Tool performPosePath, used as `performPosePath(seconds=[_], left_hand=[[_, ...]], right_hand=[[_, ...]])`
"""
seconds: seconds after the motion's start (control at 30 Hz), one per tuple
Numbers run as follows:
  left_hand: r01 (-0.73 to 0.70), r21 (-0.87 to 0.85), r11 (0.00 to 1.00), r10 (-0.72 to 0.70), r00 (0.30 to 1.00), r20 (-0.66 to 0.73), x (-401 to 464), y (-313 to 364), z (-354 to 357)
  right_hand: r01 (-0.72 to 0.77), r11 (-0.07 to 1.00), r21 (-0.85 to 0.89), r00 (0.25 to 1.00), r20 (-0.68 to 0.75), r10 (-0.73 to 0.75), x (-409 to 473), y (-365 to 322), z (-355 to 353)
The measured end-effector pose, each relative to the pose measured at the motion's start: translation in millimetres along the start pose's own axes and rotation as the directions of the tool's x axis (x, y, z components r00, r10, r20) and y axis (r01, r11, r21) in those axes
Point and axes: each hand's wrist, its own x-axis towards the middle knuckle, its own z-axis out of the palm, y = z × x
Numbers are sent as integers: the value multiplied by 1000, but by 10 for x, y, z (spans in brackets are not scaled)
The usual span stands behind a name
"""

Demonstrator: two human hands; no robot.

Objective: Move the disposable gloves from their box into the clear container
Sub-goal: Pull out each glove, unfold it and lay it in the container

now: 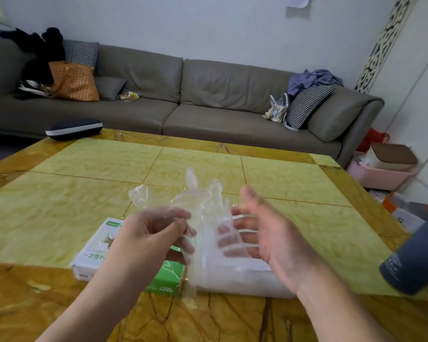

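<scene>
Head view: above the yellow surface (59, 206), the left hand (148, 233) has a closed grip on clear disposable gloves (200, 203), the right hand (265, 233) spread loose behind them, over the clear container (245, 280); the glove box (94, 253) lies left.

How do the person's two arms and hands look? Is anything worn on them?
Both forearms are bare up to the frame edge: no sleeves, watch, bracelet or rings show. The left hand and the right hand wear no glove; the clear plastic film only lies in front of some fingers.
</scene>
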Motion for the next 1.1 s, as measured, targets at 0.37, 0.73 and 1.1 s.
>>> performPosePath(seconds=[0.37,0.73,1.1], left_hand=[[3,27,1000,-6,993,119,-18,73,-56],[75,-51,996,-70,992,101,29,19,-50],[-74,44,996,69,990,120,-112,-14,206]], right_hand=[[212,976,57,903,-394,-173,95,57,-22],[203,979,8,923,-336,-189,49,55,-114],[108,983,146,908,-417,-38,48,-32,-398]])
